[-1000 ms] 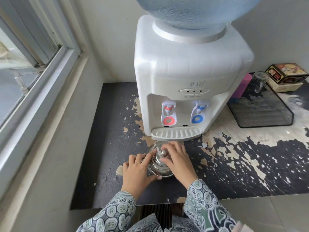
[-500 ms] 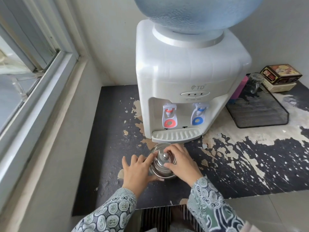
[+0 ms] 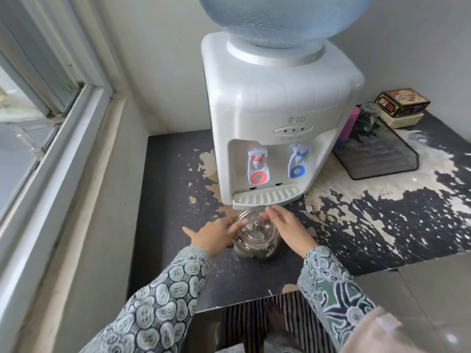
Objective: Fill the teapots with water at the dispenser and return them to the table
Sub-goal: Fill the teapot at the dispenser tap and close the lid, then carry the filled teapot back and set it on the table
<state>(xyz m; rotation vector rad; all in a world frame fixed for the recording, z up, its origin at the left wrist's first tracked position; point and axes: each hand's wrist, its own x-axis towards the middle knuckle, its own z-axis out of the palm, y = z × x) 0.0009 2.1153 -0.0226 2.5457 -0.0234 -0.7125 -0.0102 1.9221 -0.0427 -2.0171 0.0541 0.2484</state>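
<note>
The water bottle (image 3: pixel 283 19) is cut off above; blurred left-hand fingertips (image 3: pixel 235 225) perhaps touch the teapot (image 3: pixel 256 238).

Pale grey walls (image 3: pixel 158 59), window (image 3: pixel 38 103) on the left with daylight, dark counter (image 3: pixel 168 200) with peeling surface, mesh tray (image 3: pixel 377 159) at right, boxes (image 3: pixel 402 103) in the corner, tiled floor (image 3: pixel 433 289)

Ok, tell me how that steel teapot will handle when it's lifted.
The teapot looks polished and rigid, so probably slippery under the left hand and right hand. Its lid seems only resting on top and may shift if tilted. How much water it holds, hence its weight, is hidden.
</note>
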